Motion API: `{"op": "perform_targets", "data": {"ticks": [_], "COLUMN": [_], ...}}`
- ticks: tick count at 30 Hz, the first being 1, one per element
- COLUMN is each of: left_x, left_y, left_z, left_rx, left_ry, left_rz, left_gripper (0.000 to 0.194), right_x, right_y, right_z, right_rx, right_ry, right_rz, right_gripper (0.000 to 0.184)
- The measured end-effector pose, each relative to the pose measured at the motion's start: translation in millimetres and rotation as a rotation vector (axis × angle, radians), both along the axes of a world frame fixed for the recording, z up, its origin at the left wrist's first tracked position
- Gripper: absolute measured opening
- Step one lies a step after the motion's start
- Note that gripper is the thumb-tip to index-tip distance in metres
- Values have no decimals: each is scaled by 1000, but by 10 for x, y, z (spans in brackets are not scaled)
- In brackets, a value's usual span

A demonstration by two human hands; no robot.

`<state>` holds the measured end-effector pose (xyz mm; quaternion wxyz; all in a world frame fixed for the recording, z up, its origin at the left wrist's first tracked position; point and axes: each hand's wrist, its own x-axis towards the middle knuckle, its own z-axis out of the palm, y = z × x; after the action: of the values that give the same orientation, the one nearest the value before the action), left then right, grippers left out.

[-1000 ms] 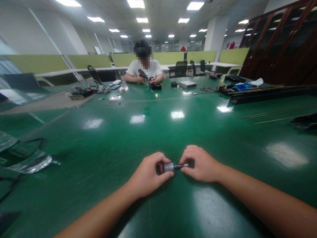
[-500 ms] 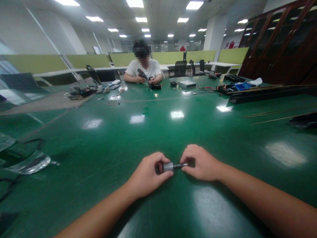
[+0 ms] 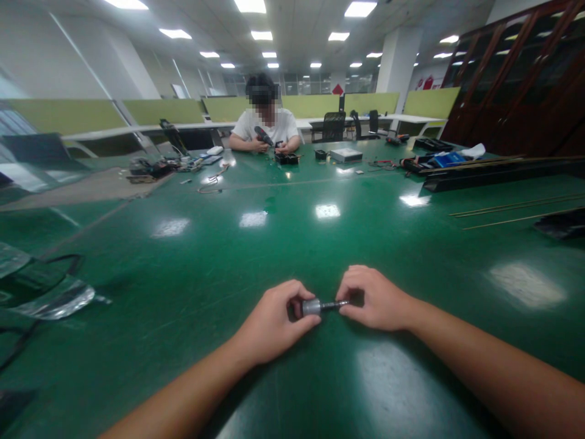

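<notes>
Both my hands rest on the green table (image 3: 292,244) near its front edge. My left hand (image 3: 274,320) is closed around the thick end of a small silver cylinder (image 3: 311,306). A thin dark shaft (image 3: 333,304) sticks out of that cylinder to the right. My right hand (image 3: 375,299) pinches the far end of the shaft with its fingertips. The part lies level between the two hands, just above the tabletop.
A person in a white shirt (image 3: 265,125) sits at the far side with a power tool and a small black box (image 3: 286,159). Clear plastic bags (image 3: 46,292) lie at the left. Long dark rails (image 3: 493,172), thin rods (image 3: 516,207) and boxes fill the right.
Almost nothing differs: both hands keep their hold on the small part, and my right hand has shifted very slightly upward.
</notes>
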<state>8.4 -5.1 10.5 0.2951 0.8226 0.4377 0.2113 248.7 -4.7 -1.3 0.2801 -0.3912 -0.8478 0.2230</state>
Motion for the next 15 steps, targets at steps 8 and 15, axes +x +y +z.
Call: {"op": "perform_targets", "data": {"ticks": [8, 15], "left_x": [-8, -9], "left_y": [-4, 7], "left_z": [-7, -17], "left_rx": [2, 8], "left_ry": [3, 1], "left_rz": [2, -2], "left_gripper": [17, 18], "right_x": [43, 73], "right_y": [21, 33], "right_z": [6, 5], "right_rx": [3, 18], "right_ry": [-32, -61], "right_rz": [15, 13], "right_gripper": [7, 7]}}
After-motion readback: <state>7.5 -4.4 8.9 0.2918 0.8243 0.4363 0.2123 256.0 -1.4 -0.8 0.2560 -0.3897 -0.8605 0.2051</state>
